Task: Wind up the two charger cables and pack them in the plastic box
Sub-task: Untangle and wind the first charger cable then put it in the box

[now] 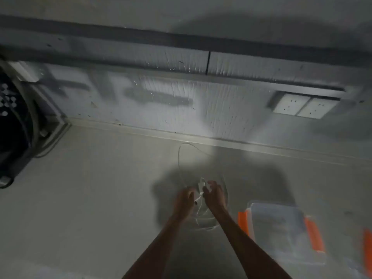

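Both bare forearms reach forward over a pale floor (90,198) in dim light; the picture is blurred, so fine detail is lost. The left hand (184,200) is curled, its fingers (190,193) closed around a white charger cable (179,158); a short dark-tipped end of the cable pokes out beside that hand. The right hand (214,195) sits just beside it, fingers (211,183) bent and partly spread, touching a small white charger block (202,185) between the two hands; whether that hand truly grips the block or only rests against it I cannot tell. From the hands the cable runs away in a long thin loop toward the wall (181,101), then curves back; more slack lies in loose coils on the floor beneath the wrists; I cannot tell whether this is one cable or two. To the right of the right forearm stands the clear plastic box (281,228) with orange latches (315,236) on its sides, near the hands but apart from them; its contents cannot be made out. A double wall socket (304,106) sits low on the wall at the right; a dark bulky object (14,127) fills the left edge.
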A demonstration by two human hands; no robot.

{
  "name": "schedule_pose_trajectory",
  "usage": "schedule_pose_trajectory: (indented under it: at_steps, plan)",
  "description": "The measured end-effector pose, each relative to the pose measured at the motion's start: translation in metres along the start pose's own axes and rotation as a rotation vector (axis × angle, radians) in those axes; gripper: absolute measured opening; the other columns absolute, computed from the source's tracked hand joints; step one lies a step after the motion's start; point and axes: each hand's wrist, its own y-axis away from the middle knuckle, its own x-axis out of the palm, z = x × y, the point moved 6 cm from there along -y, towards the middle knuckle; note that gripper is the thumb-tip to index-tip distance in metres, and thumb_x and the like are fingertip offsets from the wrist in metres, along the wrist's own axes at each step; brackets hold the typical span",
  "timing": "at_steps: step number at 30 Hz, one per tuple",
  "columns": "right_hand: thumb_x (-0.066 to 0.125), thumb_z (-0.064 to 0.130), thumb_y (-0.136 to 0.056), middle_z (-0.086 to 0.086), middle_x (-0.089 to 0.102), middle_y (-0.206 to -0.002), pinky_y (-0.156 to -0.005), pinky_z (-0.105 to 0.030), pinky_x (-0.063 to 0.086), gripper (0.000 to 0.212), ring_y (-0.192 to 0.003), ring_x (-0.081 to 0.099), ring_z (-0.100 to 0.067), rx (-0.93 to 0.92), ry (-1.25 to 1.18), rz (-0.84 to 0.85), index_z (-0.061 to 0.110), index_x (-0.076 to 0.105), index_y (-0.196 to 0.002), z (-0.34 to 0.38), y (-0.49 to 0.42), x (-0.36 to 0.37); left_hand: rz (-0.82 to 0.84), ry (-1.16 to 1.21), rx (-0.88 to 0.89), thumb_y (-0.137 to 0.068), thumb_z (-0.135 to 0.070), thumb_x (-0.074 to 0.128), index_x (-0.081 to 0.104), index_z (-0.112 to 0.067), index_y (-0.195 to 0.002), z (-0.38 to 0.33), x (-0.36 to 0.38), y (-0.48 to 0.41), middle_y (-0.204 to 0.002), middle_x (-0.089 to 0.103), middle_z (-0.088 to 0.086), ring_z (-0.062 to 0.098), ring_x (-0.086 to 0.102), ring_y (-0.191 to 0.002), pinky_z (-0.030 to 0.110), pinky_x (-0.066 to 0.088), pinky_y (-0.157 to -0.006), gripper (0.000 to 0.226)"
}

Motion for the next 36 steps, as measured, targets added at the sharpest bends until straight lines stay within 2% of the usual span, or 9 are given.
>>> schedule_pose_trajectory:
  at_steps: [8,11,14,17,22,27,32,34,36]
  plan:
    - [0.062,0.042,-0.082,-0.012,0.059,-0.127,-0.098,-0.037,0.043,0.05,-0.12,0.054,-0.03,0.072,0.275,0.33,0.019,0.054,-0.125,-0.026,-0.065,0.049,0.023,0.11,-0.139,-0.08,-0.022,0.04,0.068,-0.016,-0.091,0.01,0.006,-0.027,-0.098,0.073,0.006,0.024,0.067,-0.095,0.034,0.051,-0.083,0.031]
    - [0.069,0.032,-0.072,-0.013,0.072,-0.097,-0.078,-0.032,0.054,0.039,-0.093,0.069,-0.026,0.128,0.152,0.362,0.012,0.065,-0.105,-0.033,-0.074,0.05,0.051,0.094,-0.152,-0.081,-0.023,0.039,0.065,-0.016,-0.092,0.014,0.017,-0.036,-0.097,0.072,0.007,0.026,0.067,-0.094,0.038,0.053,-0.081,0.029]
    - [0.067,0.03,-0.075,-0.008,0.055,-0.057,-0.053,-0.03,0.043,0.024,-0.058,0.058,-0.017,0.159,0.029,0.398,0.012,0.061,-0.059,-0.034,-0.077,0.043,0.105,0.109,-0.154,-0.092,-0.018,0.045,0.062,-0.008,-0.114,0.001,0.023,-0.037,-0.114,0.068,0.013,0.027,0.063,-0.108,0.037,0.048,-0.091,0.03]
    - [0.061,0.015,-0.087,-0.004,0.05,-0.048,-0.049,-0.028,0.04,0.03,-0.036,0.048,-0.01,0.203,-0.276,0.448,0.012,0.061,-0.057,-0.025,-0.067,0.023,0.169,0.164,-0.09,-0.094,-0.02,0.055,0.043,-0.012,-0.14,-0.026,0.017,-0.03,-0.137,0.054,0.008,0.021,0.052,-0.126,0.027,0.039,-0.1,0.048]
    - [0.054,0.008,-0.091,-0.006,0.051,-0.059,-0.051,-0.021,0.038,0.018,-0.053,0.047,-0.01,0.013,-0.59,0.504,0.004,0.064,-0.076,0.006,-0.022,-0.027,0.366,0.524,-0.128,-0.082,-0.034,0.072,0.04,-0.038,-0.129,-0.048,0.011,-0.013,-0.101,0.067,0.02,0.023,0.067,-0.079,0.042,0.056,-0.074,0.057]
    - [0.06,-0.006,-0.086,-0.007,0.073,-0.081,-0.069,-0.029,0.054,0.024,-0.073,0.067,-0.014,-0.145,-0.737,0.362,0.005,0.073,-0.102,0.012,0.008,-0.057,0.363,0.715,-0.125,-0.084,0.001,0.065,0.051,-0.013,-0.119,-0.074,-0.013,0.007,-0.099,0.06,0.018,0.03,0.06,-0.084,0.045,0.052,-0.077,0.041]
    - [0.063,-0.009,-0.079,0.0,0.039,-0.138,-0.09,-0.016,0.048,0.063,-0.117,0.051,-0.005,-0.458,-0.513,0.112,0.013,0.046,-0.135,0.015,0.036,-0.077,0.294,0.462,-0.049,-0.09,-0.02,0.063,0.054,-0.023,-0.116,-0.088,-0.045,0.026,-0.106,0.065,0.011,0.017,0.061,-0.082,0.032,0.049,-0.072,0.027]
    - [0.066,-0.004,-0.077,-0.002,0.034,-0.145,-0.093,-0.009,0.043,0.068,-0.128,0.041,0.004,-0.598,-0.397,0.215,0.013,0.043,-0.138,0.028,0.05,-0.07,0.308,0.307,-0.016,-0.088,-0.03,0.063,0.052,-0.024,-0.115,-0.094,-0.057,0.039,-0.109,0.065,0.009,0.018,0.064,-0.089,0.036,0.052,-0.082,0.03]
    - [0.067,0.0,-0.08,-0.004,0.042,-0.142,-0.086,-0.018,0.052,0.072,-0.126,0.048,-0.011,-0.574,-0.41,0.374,0.031,0.039,-0.138,0.045,0.064,-0.062,0.311,0.137,0.001,-0.08,-0.038,0.061,0.05,-0.028,-0.111,-0.1,-0.072,0.05,-0.109,0.065,0.002,0.019,0.065,-0.096,0.04,0.054,-0.088,0.035]
